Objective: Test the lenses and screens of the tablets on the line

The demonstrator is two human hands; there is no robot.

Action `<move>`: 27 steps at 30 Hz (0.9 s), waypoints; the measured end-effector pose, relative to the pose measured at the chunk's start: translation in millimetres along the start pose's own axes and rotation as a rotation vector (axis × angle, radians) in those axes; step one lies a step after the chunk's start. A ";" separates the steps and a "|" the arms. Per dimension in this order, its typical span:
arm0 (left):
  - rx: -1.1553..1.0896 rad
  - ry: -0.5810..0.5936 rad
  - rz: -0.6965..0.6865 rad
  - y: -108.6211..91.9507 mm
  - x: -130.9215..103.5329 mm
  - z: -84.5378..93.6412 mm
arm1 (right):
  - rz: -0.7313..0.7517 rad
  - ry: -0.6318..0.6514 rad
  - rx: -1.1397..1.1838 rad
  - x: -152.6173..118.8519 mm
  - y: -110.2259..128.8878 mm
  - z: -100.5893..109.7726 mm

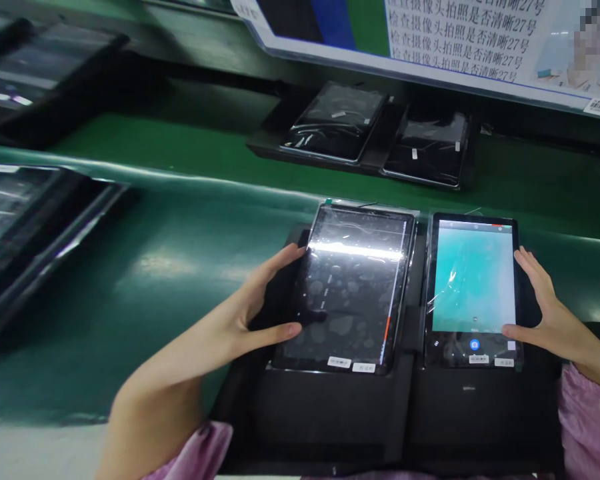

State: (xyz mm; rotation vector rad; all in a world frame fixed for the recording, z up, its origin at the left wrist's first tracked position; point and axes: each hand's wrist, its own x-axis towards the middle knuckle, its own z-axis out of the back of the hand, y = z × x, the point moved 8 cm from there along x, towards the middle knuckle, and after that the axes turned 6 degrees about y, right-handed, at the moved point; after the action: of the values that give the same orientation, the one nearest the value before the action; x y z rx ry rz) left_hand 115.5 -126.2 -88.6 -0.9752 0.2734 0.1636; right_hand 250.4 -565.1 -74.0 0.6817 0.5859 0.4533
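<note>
Head view: two film-covered tablets lie side by side in a black tray (340, 420) on a green surface (165, 280), directly before the person. The left hand (237, 320) is spread, with thumb and fingers apart along the outer edge of the left tablet (350, 300) and not closed around it; the right hand (555, 323) is likewise open, its thumb at the lower right of the picture on the right tablet (473, 267) and its fingertips beside the outer edge. Progress, as judged from the displays: the right unit is powered and has a camera screen open, with a turquoise preview above a blue shutter button (475, 345); whether any photograph has been taken cannot be told. The left unit shows a mostly dark screen with small marks and a coloured strip, so its stage is uncertain. Both carry white labels (339, 363) at the lower edge; neither film is off, and neither tablet is raised. Behind, a second tray (273, 143) bears two dark tablets (337, 120), whose stage is likewise unclear.
</note>
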 end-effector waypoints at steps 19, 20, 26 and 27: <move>-0.065 -0.005 0.021 -2.5 1.3 0.5 | 0.051 -0.269 -0.140 6.5 20.9 13.8; -0.075 -0.011 0.023 -2.2 1.3 0.5 | 0.072 -0.311 -0.199 10.9 28.8 17.2; -0.108 -0.039 0.023 -0.9 2.8 -0.6 | 0.275 -0.327 -0.483 53.6 83.2 14.3; -0.108 -0.053 0.028 -1.0 3.3 -0.1 | 0.293 -0.322 -0.502 60.0 89.9 12.7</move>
State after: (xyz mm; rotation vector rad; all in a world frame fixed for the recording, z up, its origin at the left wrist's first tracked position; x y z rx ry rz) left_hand 118.9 -126.8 -88.9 -1.0726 0.2320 0.2313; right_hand 285.6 -474.7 -24.6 0.3446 0.0545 0.7168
